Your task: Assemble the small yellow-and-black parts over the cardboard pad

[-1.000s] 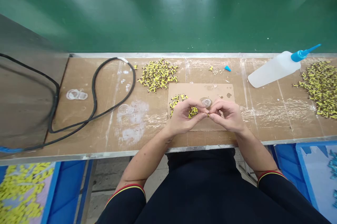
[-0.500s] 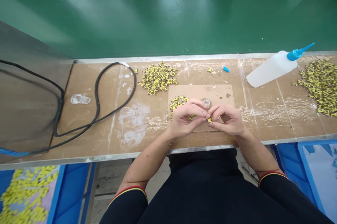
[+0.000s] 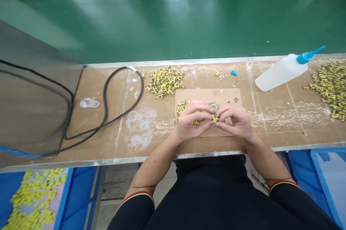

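Note:
A small yellow piece (image 3: 215,119) with dark ends is pinched between the fingertips of both hands, just above a cardboard sheet (image 3: 197,94). My left hand (image 3: 194,119) comes in from the left, closed at the fingertips. From the other side my right hand (image 3: 235,122) grips the piece with thumb and forefinger. A small round clear dish (image 3: 213,107) stands just behind the fingertips. Some loose yellow pieces (image 3: 181,107) lie on the cardboard, partly hidden by my left hand. Tiny pale bits (image 3: 227,120) lie by my right fingers.
Heaps of yellow pieces lie behind the cardboard (image 3: 165,82) and far right (image 3: 333,89). A white squeeze bottle (image 3: 281,73) leans near its blue cap (image 3: 234,73). A black cable (image 3: 104,96) loops at left. Blue bins (image 3: 78,194) stand below the bench edge.
The camera view has shifted slightly. Both hands stay together at the yellow piece, which shows more plainly now between the fingertips; the fingers have moved a little.

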Demonstrator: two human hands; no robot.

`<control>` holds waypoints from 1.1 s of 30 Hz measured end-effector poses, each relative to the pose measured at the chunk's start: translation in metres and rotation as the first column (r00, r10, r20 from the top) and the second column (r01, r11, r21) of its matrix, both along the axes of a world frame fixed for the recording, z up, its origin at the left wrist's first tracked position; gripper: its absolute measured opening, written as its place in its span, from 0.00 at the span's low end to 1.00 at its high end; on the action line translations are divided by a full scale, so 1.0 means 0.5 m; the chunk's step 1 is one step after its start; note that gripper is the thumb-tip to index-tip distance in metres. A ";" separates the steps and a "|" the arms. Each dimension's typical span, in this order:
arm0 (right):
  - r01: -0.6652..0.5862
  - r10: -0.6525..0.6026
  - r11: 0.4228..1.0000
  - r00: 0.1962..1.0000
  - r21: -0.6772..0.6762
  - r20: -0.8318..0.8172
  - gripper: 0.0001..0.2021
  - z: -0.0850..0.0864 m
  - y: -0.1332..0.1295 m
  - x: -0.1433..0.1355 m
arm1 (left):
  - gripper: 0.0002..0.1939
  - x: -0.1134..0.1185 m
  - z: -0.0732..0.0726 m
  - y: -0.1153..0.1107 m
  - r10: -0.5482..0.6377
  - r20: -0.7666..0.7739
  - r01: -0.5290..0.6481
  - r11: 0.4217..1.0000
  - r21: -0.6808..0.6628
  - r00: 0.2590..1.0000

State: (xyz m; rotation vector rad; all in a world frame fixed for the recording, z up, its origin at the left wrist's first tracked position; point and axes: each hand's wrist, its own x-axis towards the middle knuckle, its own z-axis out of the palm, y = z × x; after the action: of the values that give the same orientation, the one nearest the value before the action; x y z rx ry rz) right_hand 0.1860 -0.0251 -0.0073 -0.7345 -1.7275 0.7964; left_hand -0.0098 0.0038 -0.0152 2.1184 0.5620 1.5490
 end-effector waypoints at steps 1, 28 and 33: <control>0.012 -0.012 1.000 1.000 -0.001 0.013 0.06 -0.002 -0.001 0.001 | 0.05 -0.002 0.001 0.003 0.012 -0.007 -0.012 1.000 0.007 1.000; 0.211 0.046 0.952 0.617 -0.221 0.786 0.06 -0.005 0.045 0.151 | 0.10 -0.156 -0.014 0.095 0.087 -0.635 -0.292 0.930 -0.226 0.768; 0.168 0.243 0.919 0.468 -0.355 0.850 0.04 -0.011 0.049 0.129 | 0.12 -0.122 -0.036 0.088 -0.064 -0.768 -0.274 0.913 -0.303 0.637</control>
State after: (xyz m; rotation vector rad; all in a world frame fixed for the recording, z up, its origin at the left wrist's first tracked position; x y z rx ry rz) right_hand 0.2505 -0.0004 -0.0128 -1.6237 -2.5570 0.8652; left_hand -0.0708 0.0478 -0.0334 2.3547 1.1907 0.3957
